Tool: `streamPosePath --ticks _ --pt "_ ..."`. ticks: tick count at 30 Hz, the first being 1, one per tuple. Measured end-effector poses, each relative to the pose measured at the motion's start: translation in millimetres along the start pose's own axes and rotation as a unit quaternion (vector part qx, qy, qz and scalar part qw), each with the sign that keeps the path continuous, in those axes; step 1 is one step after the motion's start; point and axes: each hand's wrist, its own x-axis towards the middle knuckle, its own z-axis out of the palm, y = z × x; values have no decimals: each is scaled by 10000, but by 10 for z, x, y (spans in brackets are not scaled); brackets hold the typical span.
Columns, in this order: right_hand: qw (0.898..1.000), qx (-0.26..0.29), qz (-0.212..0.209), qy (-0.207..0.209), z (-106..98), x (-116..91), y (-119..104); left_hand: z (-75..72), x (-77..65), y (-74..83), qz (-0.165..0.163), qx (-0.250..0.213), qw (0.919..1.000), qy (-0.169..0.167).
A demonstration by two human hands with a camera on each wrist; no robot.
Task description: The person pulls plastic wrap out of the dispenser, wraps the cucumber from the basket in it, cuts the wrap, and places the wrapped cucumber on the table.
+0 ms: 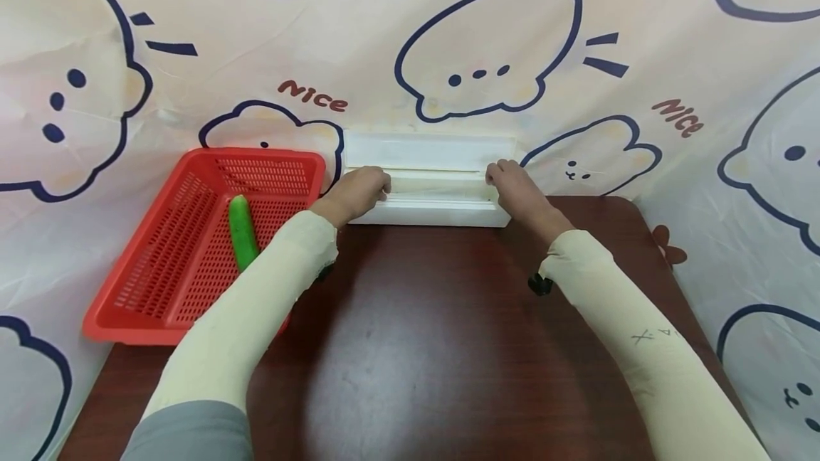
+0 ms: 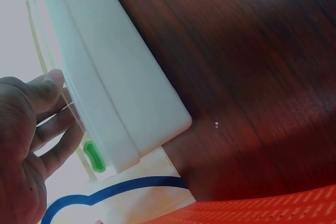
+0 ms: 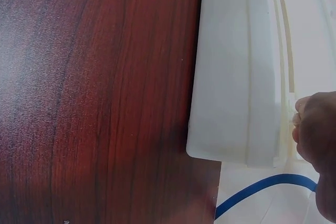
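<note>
A long white box (image 1: 442, 216), which looks like a cling film dispenser, stands at the table's back edge with its lid (image 1: 429, 151) raised. Between the hands, a pale translucent strip, apparently cling film (image 1: 438, 187), spans the opening. My left hand (image 1: 359, 194) pinches the film's left end between thumb and fingers. At the right end my right hand (image 1: 517, 192) has its fingers curled down and pinches the film; its fingertips are partly hidden. The left wrist view shows a green slider (image 2: 94, 157) on the box's end, close below the left fingers.
A red perforated basket (image 1: 102, 322) stands on the left of the dark wooden table (image 1: 416, 347). Inside it lies a green cucumber (image 1: 242, 230), partly covered by the left sleeve. A patterned curtain (image 1: 359, 41) hangs right behind the box.
</note>
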Motion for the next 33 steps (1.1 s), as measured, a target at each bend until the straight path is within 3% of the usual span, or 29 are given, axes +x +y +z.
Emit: streamPosePath --ticks 10,18,24,33 --pt "9991 183 -198 -324 -83 58 28 -117 -2 -18 -66 187 9998 13" --pt "9974 431 -492 -297 -116 73 64 -155 12 -23 -60 254 9996 -116" --pt "9969 502 -343 -501 -113 58 38 -166 18 -21 -56 156 9995 -266" --pt "9979 67 -633 -89 7 35 31 -58 55 4 144 279 9992 -240"
